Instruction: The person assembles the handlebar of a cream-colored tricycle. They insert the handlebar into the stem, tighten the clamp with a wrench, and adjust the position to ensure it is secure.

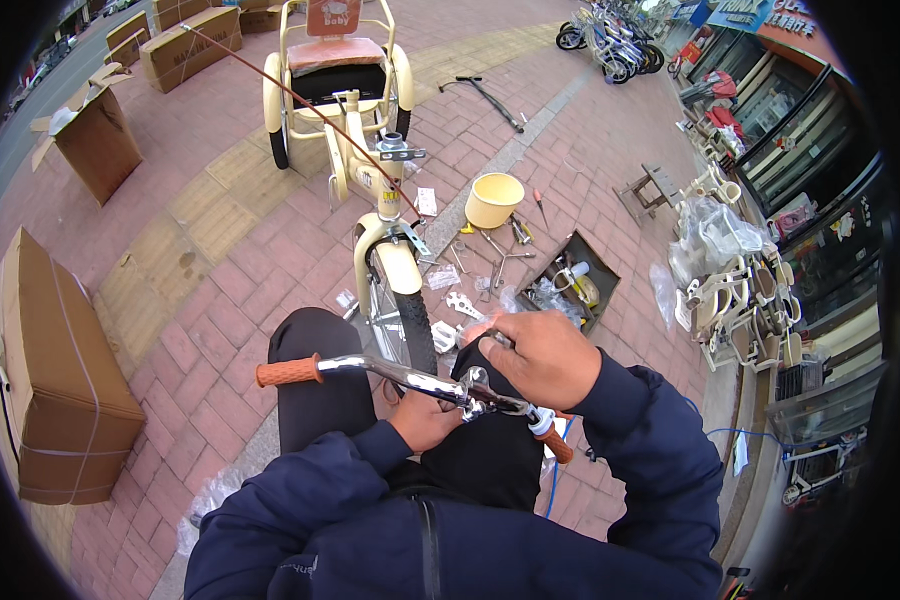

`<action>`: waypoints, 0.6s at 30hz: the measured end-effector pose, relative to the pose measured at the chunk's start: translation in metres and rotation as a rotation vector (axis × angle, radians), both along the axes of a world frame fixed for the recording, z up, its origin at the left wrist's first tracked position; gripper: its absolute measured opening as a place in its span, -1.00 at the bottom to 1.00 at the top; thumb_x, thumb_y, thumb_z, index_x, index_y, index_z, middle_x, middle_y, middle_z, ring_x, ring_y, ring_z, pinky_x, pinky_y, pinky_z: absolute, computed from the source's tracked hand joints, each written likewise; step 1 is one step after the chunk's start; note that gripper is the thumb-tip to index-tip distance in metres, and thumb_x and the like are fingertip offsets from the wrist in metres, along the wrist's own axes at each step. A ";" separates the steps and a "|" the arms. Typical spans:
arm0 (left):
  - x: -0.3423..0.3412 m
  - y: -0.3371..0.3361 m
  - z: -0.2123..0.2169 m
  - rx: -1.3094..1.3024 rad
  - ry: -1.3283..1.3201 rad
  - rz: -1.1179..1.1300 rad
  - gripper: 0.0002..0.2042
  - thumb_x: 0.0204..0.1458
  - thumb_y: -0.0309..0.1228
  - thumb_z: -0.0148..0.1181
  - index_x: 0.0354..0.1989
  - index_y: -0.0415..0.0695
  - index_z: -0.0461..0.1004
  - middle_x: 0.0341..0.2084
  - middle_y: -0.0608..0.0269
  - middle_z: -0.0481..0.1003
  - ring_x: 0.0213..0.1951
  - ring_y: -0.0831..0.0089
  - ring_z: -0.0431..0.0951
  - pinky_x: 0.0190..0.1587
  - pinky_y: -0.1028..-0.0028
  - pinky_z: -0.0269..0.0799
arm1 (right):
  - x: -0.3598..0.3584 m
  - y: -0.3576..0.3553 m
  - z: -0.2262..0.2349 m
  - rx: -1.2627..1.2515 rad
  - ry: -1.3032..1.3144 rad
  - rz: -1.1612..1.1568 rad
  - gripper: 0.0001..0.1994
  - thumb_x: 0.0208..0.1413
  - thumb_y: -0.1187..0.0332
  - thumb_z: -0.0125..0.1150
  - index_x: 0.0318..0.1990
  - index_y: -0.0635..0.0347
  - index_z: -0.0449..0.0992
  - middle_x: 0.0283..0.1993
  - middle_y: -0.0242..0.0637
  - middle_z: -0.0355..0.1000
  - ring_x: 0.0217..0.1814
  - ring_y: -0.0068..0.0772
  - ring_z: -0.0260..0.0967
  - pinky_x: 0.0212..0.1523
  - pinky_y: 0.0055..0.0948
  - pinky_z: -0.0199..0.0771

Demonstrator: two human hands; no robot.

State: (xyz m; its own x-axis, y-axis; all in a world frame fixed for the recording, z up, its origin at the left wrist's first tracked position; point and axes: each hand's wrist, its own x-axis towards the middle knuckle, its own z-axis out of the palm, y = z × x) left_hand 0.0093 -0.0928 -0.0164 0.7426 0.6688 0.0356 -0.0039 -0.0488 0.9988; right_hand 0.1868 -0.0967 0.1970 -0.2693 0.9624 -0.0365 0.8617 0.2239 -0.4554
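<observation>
A chrome handlebar (420, 380) with brown grips lies across my lap, its stem clamp in the middle. My left hand (425, 420) is closed around the stem from below, its fingertips partly hidden by the metal. Just above the clamp, my right hand (548, 358) is curled in a pinch; what it holds, if anything, I cannot make out. A white brake lever (540, 418) sits beside the right-hand grip. In front of my knees stands a cream tricycle (395, 180) with a bare head tube, a front wheel under a cream fender, and a rear seat.
Tools, a spanner (460, 303) and plastic scraps lie on the brick paving around a yellow bucket (495, 200). A black toolbox (582, 280) stands near my right hand. Cardboard boxes (70, 390) stand left; plastic-wrapped parts (720, 240) are piled right. A floor pump (485, 100) lies farther off.
</observation>
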 end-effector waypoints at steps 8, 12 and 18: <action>-0.004 0.000 0.008 -0.006 0.052 -0.004 -0.83 0.12 -0.41 0.28 -0.16 -0.21 0.61 -0.32 0.10 0.63 -0.28 0.28 0.60 -0.17 0.35 0.48 | 0.020 -0.055 -0.005 0.207 0.752 -0.454 -0.69 0.38 0.25 0.04 -0.19 0.39 0.51 -0.43 -0.13 0.49 -0.47 -0.33 0.47 -0.41 -0.37 0.47; -0.005 0.000 0.006 0.187 0.065 -0.025 -0.84 0.12 -0.46 0.24 -0.15 -0.19 0.62 -0.30 0.07 0.62 -0.26 0.26 0.60 -0.16 0.35 0.48 | 0.025 -0.074 -0.051 0.040 1.434 -0.690 -0.74 0.41 0.29 -0.01 -0.14 0.37 0.45 -0.50 -0.12 0.50 -0.54 -0.29 0.50 -0.51 -0.44 0.53; 0.000 -0.001 0.012 0.140 -0.074 0.044 -0.87 0.08 -0.46 0.29 -0.23 -0.21 0.60 -0.44 0.13 0.62 -0.41 0.36 0.59 -0.28 0.36 0.48 | 0.034 -0.087 -0.087 -0.175 1.654 -0.866 -0.80 0.37 0.29 0.13 -0.21 0.27 0.43 -0.45 -0.24 0.50 -0.55 -0.46 0.53 -0.59 -0.51 0.57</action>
